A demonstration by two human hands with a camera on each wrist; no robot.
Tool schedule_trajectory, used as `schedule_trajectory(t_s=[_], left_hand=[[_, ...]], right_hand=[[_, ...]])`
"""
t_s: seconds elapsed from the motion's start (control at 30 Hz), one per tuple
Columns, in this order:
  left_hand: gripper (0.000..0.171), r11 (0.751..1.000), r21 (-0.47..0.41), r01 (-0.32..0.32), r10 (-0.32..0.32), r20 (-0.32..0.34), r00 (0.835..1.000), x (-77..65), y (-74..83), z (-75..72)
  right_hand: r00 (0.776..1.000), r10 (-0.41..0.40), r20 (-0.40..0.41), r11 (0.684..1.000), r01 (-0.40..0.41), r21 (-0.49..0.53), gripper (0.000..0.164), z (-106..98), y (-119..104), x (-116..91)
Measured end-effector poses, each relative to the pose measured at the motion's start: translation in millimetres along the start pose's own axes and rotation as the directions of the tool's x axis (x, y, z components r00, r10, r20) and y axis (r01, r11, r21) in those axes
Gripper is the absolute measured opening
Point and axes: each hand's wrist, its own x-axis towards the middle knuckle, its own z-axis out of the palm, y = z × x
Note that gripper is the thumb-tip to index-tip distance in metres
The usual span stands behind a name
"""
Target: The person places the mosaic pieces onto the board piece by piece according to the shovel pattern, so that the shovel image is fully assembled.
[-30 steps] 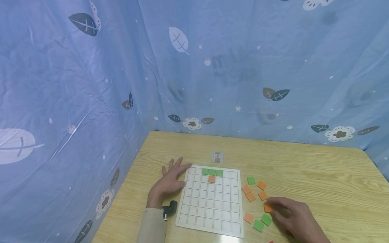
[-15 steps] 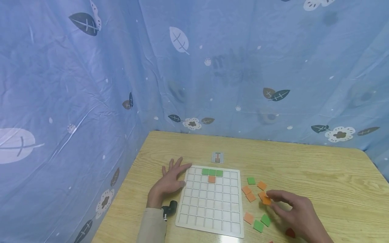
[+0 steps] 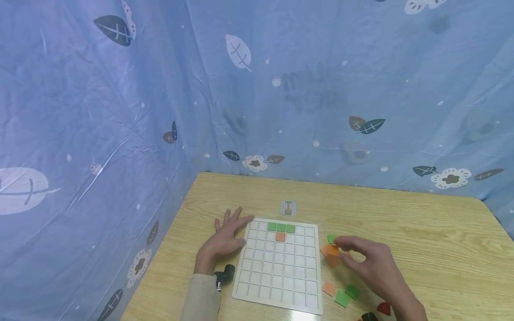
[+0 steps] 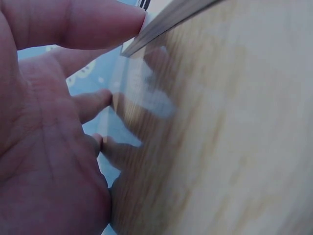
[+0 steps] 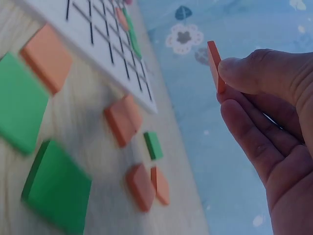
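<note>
My right hand pinches an orange square tile between thumb and fingertips. In the right wrist view the tile stands edge-on, raised off the table. Below the hand lie loose orange tiles, partly hidden in the head view. A white grid board lies flat to the left of that hand. Three green tiles sit side by side in its top row, with one orange tile under the middle one. My left hand rests at the board's left edge, fingers spread, thumb and index finger touching it.
A small picture card lies beyond the board. Nearer me are green tiles, an orange tile and a dark red piece. A blue patterned curtain hangs behind and left of the wooden table.
My right hand has picked up the orange tile and carried it up and left toward the board. The dark red piece has come into view. The left hand stays in place.
</note>
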Motion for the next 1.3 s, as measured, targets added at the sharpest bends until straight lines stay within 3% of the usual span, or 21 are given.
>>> schedule_trajectory(t_s=[0.3,0.73,0.87,1.03,1.3], left_hand=[[0.081,1.0,-0.001,0.011,-0.011,-0.002,1.0,-0.5,2.1,-0.2],[0.082,1.0,0.005,0.014,-0.014,0.0,1.0,0.7,0.6,0.3],[0.083,1.0,0.01,0.012,-0.012,0.001,1.0,0.4,0.6,-0.1],[0.083,1.0,0.016,0.01,-0.01,0.002,1.0,0.6,1.5,-0.5],[0.082,1.0,0.011,0.017,-0.017,0.003,1.0,-0.2,1.9,-0.9]], right_hand=[[0.999,-0.038,0.019,0.998,0.037,0.053,0.038,12.7,-10.6,16.6],[0.998,-0.024,0.054,0.988,0.015,0.156,0.033,40.2,-26.8,37.5],[0.997,-0.046,0.058,0.991,0.039,0.127,0.033,49.7,-30.4,43.2],[0.994,-0.099,0.048,0.981,0.089,0.17,0.032,61.1,-31.5,48.6],[0.993,-0.022,0.119,0.976,-0.004,0.216,0.03,81.8,-36.2,52.5]])
